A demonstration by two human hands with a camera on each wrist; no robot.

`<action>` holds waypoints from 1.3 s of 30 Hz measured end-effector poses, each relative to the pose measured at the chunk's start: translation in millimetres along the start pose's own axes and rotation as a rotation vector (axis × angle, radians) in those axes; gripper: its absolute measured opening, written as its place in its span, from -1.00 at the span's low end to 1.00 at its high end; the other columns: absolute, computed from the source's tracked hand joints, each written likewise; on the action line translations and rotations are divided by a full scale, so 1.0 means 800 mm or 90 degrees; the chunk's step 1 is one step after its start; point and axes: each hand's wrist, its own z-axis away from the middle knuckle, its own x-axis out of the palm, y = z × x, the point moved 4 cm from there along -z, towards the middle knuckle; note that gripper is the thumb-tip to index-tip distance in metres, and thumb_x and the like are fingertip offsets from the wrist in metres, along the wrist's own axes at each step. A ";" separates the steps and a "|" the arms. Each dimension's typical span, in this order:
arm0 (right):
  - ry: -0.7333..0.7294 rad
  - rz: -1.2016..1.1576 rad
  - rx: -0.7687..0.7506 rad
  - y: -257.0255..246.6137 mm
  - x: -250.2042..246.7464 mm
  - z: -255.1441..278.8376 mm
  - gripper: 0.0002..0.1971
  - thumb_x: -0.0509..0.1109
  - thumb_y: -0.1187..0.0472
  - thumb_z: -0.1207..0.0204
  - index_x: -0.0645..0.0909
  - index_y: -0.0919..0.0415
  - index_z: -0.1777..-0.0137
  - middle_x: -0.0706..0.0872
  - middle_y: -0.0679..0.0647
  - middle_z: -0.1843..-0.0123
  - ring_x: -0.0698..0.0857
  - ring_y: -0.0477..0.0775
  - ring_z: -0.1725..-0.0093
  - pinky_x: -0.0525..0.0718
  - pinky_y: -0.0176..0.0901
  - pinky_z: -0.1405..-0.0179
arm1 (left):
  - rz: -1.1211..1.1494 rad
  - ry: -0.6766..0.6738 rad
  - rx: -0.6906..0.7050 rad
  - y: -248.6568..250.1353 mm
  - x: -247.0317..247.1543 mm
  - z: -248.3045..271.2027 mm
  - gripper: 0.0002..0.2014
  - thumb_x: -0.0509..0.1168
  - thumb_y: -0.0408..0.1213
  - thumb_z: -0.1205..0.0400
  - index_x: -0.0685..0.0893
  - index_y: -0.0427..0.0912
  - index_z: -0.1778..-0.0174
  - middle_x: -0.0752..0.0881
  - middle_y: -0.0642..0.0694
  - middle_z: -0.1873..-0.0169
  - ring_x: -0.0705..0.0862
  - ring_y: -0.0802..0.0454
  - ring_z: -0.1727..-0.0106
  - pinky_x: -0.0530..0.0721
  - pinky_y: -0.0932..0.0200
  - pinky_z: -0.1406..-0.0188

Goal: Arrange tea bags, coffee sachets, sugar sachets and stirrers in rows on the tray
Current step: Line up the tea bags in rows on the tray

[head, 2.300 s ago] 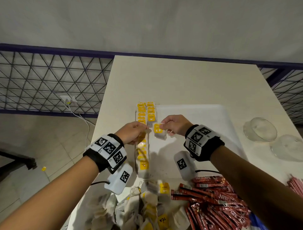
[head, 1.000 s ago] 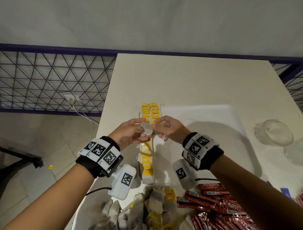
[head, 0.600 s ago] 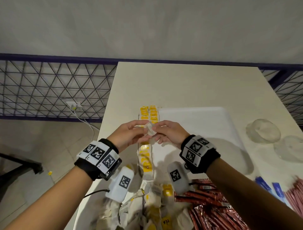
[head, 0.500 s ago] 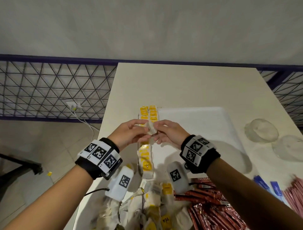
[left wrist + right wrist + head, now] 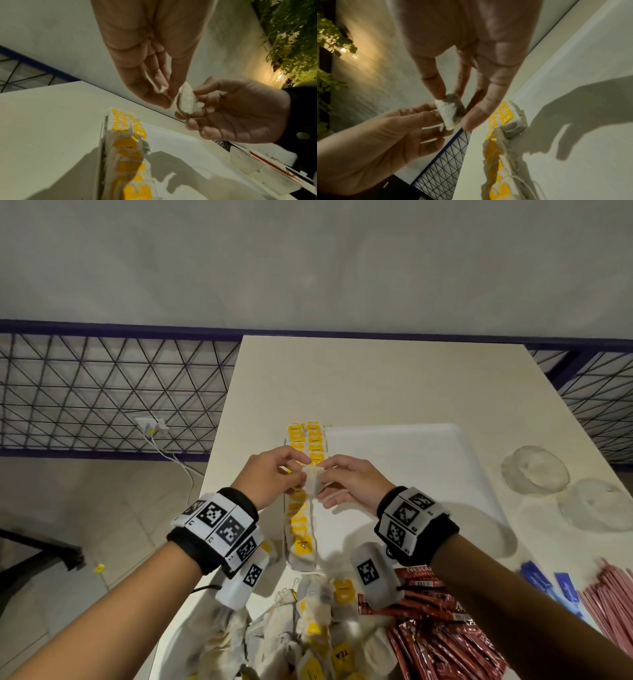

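Both the left hand (image 5: 270, 474) and right hand (image 5: 349, 481) pinch one tea bag (image 5: 313, 480) mid-frame, above the tray (image 5: 394, 446), probably straightening it before it joins the yellow-tagged row (image 5: 301, 529).

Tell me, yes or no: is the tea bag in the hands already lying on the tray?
No: both the left hand and the right hand pinch the tea bag in the air above the tray.

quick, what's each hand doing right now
Left hand: pinching the tea bag by its left side.
Right hand: pinching the same tea bag by its right side, above the tray.
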 end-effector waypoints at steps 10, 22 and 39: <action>0.027 0.032 -0.119 -0.006 -0.004 -0.003 -0.90 0.42 0.44 -0.45 0.71 0.26 0.12 0.67 0.12 0.38 0.65 -0.11 0.47 0.68 -0.34 0.19 | 0.225 0.043 -0.133 -0.015 0.006 -0.004 -0.85 0.26 -0.53 -0.60 0.65 -0.21 0.14 0.59 -0.13 0.43 0.55 0.07 0.47 0.66 0.22 0.33; 0.086 0.145 -0.052 0.008 -0.026 -0.031 -0.79 0.54 0.21 -0.38 0.61 0.17 0.04 0.66 0.06 0.26 0.59 0.16 0.20 0.55 0.02 0.16 | 0.295 -0.044 -0.202 -0.016 0.019 -0.010 -0.97 0.35 -0.42 -0.57 0.68 -0.25 0.16 0.70 -0.10 0.39 0.67 0.13 0.37 0.76 0.31 0.27; 0.080 0.354 0.043 0.029 -0.044 -0.117 -0.84 0.55 0.18 -0.38 0.70 0.16 0.08 0.61 -0.03 0.27 0.56 -0.04 0.10 0.49 -0.37 0.30 | -0.240 -0.049 -0.152 -0.041 0.016 -0.070 -0.81 0.41 -0.23 -0.52 0.58 0.01 0.39 0.61 0.19 0.39 0.57 0.22 0.28 0.44 0.57 0.43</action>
